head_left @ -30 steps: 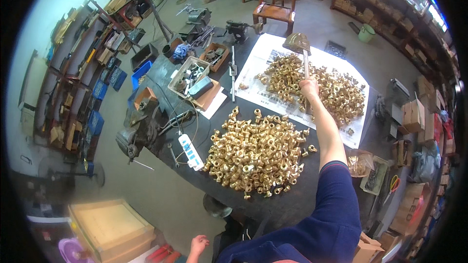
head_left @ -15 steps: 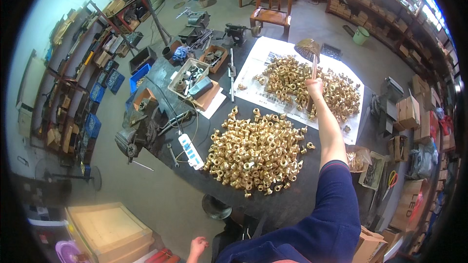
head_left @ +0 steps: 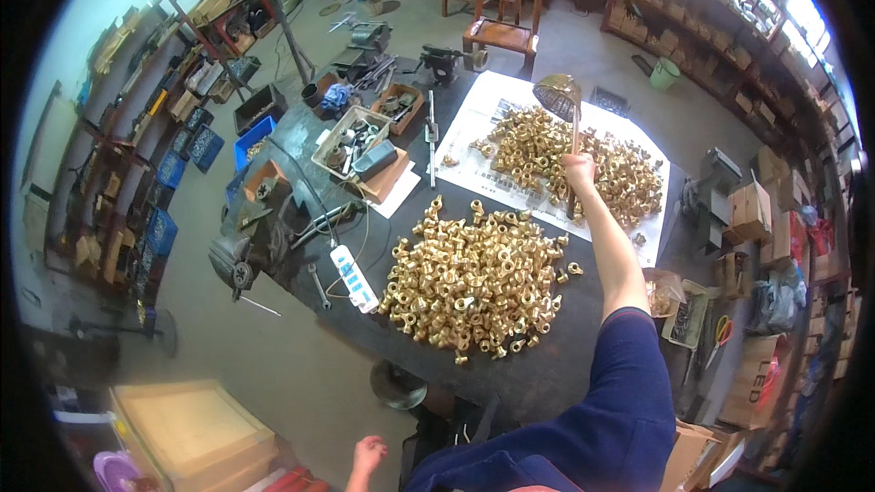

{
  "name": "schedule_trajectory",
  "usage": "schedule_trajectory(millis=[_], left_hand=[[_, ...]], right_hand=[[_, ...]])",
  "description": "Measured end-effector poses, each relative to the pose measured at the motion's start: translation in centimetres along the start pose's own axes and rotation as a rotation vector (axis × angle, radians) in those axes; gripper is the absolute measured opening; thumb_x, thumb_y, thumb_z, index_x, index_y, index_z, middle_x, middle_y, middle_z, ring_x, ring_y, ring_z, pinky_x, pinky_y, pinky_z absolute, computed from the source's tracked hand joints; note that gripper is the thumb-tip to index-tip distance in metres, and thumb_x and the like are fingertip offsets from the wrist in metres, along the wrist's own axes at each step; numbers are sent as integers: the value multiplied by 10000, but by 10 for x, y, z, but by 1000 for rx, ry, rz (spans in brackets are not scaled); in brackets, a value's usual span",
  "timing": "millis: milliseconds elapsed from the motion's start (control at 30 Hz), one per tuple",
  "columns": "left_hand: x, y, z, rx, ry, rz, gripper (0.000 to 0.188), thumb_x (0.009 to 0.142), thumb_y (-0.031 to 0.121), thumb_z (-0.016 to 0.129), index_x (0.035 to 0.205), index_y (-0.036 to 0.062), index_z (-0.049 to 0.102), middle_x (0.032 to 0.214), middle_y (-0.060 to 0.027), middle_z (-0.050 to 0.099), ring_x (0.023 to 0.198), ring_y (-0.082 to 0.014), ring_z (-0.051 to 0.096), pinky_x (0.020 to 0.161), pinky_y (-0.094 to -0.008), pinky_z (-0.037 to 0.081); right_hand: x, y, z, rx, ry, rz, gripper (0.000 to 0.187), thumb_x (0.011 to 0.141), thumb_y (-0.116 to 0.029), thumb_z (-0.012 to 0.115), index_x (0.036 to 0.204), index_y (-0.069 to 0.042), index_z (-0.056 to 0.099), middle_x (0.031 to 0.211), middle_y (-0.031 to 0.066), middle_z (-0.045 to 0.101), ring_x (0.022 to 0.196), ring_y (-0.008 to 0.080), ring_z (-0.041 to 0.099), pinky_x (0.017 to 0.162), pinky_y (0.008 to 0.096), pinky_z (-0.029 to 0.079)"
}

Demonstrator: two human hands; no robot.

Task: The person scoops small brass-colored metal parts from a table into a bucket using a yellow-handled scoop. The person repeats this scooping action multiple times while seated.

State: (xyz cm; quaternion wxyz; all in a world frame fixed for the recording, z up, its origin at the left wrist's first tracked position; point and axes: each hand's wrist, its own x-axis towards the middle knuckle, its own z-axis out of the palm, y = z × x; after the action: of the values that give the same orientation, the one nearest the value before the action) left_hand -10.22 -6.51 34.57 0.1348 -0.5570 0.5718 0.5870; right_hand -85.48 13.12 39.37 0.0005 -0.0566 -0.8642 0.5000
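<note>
My right hand (head_left: pixel 578 167) is closed round the wooden handle of a long-handled strainer (head_left: pixel 555 95). Its brown, basket-like bowl is at the far end, tilted above the far edge of a heap of brass fittings (head_left: pixel 529 141). That heap lies spread over white printed paper (head_left: pixel 465 159) on the dark table. Nearer to me is a second, denser pile of similar brass fittings (head_left: pixel 469 278), with my right forearm passing to its right. Low in the picture, off the table, my left hand (head_left: pixel 369 452) hangs with loosely bent fingers and nothing visible in it.
A white power strip (head_left: pixel 353 279) with its cable and a wrench (head_left: pixel 319 286) lie left of the near pile. Bins of tools, a vise (head_left: pixel 442 62) and a metal rod (head_left: pixel 432 137) occupy the left side. A wooden chair (head_left: pixel 504 32) stands beyond; boxes and scissors (head_left: pixel 721 332) are on the right.
The strainer's bowl has moved slightly left and turned, now showing more of its inside. The whole view has shifted a little; my left hand stays low.
</note>
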Motion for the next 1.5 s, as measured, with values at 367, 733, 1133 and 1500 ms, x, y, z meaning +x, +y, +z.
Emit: schedule_trajectory(millis=[367,733,1133,1500], left_hand=[[31,-94,-20,119,24,214,219,700,41,469,894,-10,556,643,-95,594,568,-139,568,519,-271,451],[32,-79,-40,5,14,361,172,734,112,497,856,5,554,597,-85,577,498,-150,552,491,-280,430],[102,-147,-10,-777,-142,219,306,698,-14,460,1004,-27,463,772,-61,562,697,-105,526,646,-215,411],[232,-147,40,-975,-330,93,355,855,300,410,1006,-16,466,855,-111,570,780,-173,561,705,-278,447]], right_hand=[[-290,-88,2,671,-640,94,128,680,-155,512,744,-51,473,543,-10,420,404,77,376,356,214,318],[-610,-34,11,561,-1788,1197,434,624,-286,633,912,-28,436,538,-64,277,393,16,245,350,155,240],[-689,67,137,447,-1478,1509,186,741,-122,342,875,-55,452,524,-57,300,397,30,280,392,177,272],[-653,188,194,702,-1351,1421,159,774,-119,336,887,-69,437,532,-60,282,393,18,262,396,170,274]])
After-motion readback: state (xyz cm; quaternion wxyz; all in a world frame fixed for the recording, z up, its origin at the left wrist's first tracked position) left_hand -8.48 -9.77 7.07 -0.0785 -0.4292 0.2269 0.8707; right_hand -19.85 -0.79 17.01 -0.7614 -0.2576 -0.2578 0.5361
